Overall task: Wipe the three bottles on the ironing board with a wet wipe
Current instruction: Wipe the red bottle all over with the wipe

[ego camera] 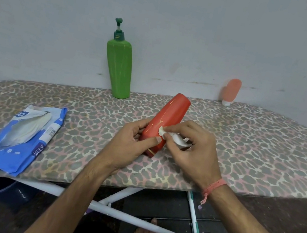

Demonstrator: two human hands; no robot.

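Right hand (193,149) pinches a crumpled white wet wipe (173,137) between thumb and fingertips and presses it against the near side of the red bottle (165,122). Left hand (134,141) is wrapped round the bottle's lower end, thumb across the front, holding it tilted just above the ironing board (245,143). The bottle's long axis runs from about 7 o'clock at the capped end near the left palm to 1 o'clock at its far, rounded end, so the unwiped length lies away from the right hand toward 1 o'clock; I judge the coming stroke must travel up that axis while the left hand steadies or turns the bottle.

Farther out, the green pump bottle (118,66) stands upright at 11 o'clock against the wall, and the small pink tube (231,91) stands on its white cap at 2 o'clock, well apart. At 9 o'clock lies the blue wipes pack (23,136), flap open.
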